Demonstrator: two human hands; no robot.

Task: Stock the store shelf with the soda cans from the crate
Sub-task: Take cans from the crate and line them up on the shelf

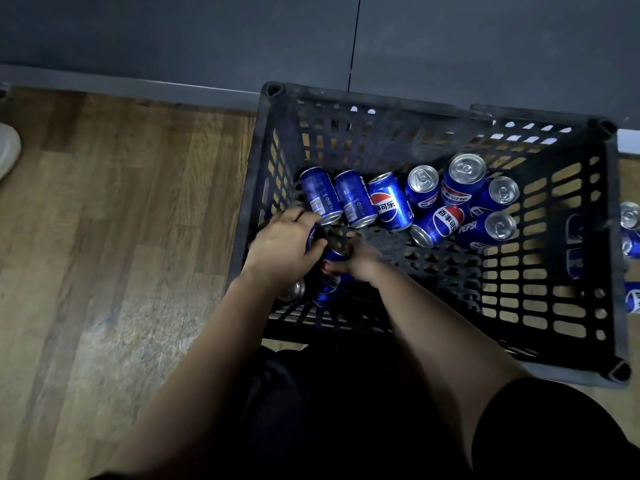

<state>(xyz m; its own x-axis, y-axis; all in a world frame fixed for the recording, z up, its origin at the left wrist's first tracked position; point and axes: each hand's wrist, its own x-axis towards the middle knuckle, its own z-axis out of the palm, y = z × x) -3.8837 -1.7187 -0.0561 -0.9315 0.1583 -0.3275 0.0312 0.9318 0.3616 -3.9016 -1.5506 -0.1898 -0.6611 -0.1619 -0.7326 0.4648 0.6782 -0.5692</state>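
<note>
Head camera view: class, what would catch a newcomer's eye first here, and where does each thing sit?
A black plastic crate on the wood floor fills the right half of the view. Blue Pepsi cans are jumbled along its far side, some upright and some lying down. In its near left corner, the left hand and the right hand each grip a can.

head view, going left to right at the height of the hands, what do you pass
wood floor → crate's left rim → left hand gripping a can → right hand gripping another can → heap of loose cans → crate's right rim → cans outside the crate
</note>
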